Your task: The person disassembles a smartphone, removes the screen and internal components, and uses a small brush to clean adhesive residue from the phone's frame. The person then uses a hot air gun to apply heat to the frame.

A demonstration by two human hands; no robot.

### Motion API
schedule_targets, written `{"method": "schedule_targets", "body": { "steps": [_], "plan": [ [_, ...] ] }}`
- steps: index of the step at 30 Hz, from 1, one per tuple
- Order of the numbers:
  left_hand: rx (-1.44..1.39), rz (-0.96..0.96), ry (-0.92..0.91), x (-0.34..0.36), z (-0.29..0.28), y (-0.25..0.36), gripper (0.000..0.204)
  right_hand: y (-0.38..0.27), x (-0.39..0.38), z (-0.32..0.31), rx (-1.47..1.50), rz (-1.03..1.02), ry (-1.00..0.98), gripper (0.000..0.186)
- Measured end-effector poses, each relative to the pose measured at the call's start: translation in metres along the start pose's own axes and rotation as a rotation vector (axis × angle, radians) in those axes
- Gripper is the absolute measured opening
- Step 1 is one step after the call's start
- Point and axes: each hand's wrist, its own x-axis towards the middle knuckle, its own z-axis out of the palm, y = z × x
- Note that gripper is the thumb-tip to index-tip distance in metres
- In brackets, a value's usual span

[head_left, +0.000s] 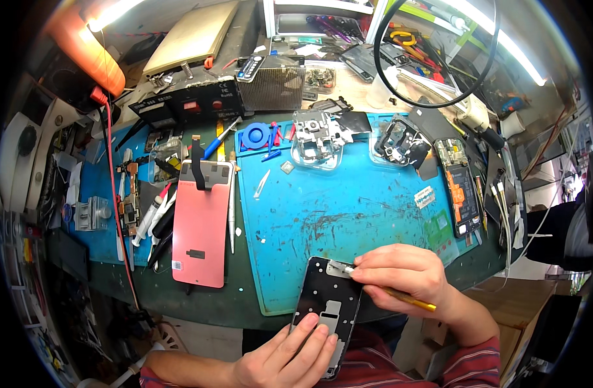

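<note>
A black phone frame [319,284], dotted with small pale spots and silver patches, is tilted in front of my body at the mat's near edge. My left hand [290,354] grips its lower part, fingers across the face and the thumb out of sight. In my right hand [403,278] is a slim craft knife [409,299] with a gold-coloured handle, pinched near its front end. Its tip meets the silvery strip at the frame's top edge; the exact contact is too small to make out.
A blue work mat [328,213] covers the bench. Left of it lies a pink-backed phone screen [202,233] with a black flex cable. An opened phone [461,187] lies to the right, near a razor blade [424,196]. Plastic boxes of parts [317,145] stand behind.
</note>
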Motion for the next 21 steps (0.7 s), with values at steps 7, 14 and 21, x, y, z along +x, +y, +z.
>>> {"method": "schedule_targets", "body": {
  "steps": [7, 14, 21],
  "plan": [
    [0.013, -0.001, 0.010, -0.0007, 0.0003, 0.0007, 0.017, -0.0007, 0.0014, -0.0006, 0.025, 0.010, -0.002, 0.030],
    [0.026, 0.008, 0.015, 0.0001, 0.0017, -0.0012, 0.017, -0.0002, 0.0025, -0.0019, 0.019, 0.019, -0.001, 0.029],
    [0.017, 0.003, 0.010, 0.0004, 0.0012, -0.0003, 0.017, -0.0019, 0.0068, -0.0010, 0.025, 0.020, -0.015, 0.029]
  ]
}}
